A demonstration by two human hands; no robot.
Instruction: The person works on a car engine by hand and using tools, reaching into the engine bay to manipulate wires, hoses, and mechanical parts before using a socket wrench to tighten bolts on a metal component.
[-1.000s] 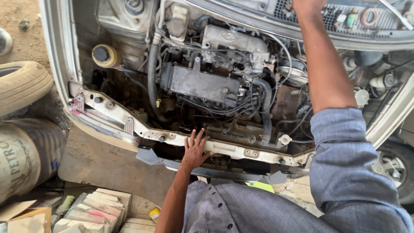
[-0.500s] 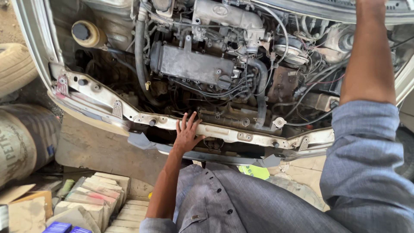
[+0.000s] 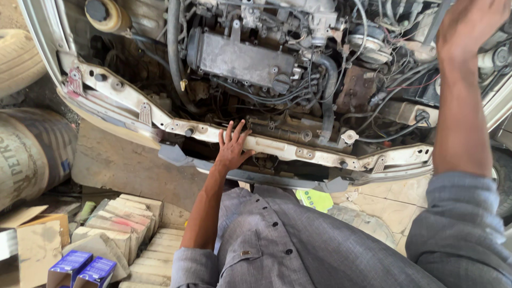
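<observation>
Front crossmember (image 3: pixel 298 151), a pale, chipped and grimy painted-metal rail with bolt holes, runs across the open engine bay's lower edge; the left hand (image 3: pixel 233 149) lies flat on it near the middle, fingers spread apart, gripping nothing. The right hand (image 3: pixel 469 24) reaches up at the bay's far right corner, fingers bent, and whether it grasps anything cannot be told. Behind the rail sit a dull grey ribbed valve cover (image 3: pixel 242 58), black rubber hoses (image 3: pixel 173 48) and tangled wires. A worn tyre (image 3: pixel 18 61) lies left; dusty stacked cartons (image 3: pixel 128 224) and two blue boxes (image 3: pixel 80 269) crowd the ground below.
</observation>
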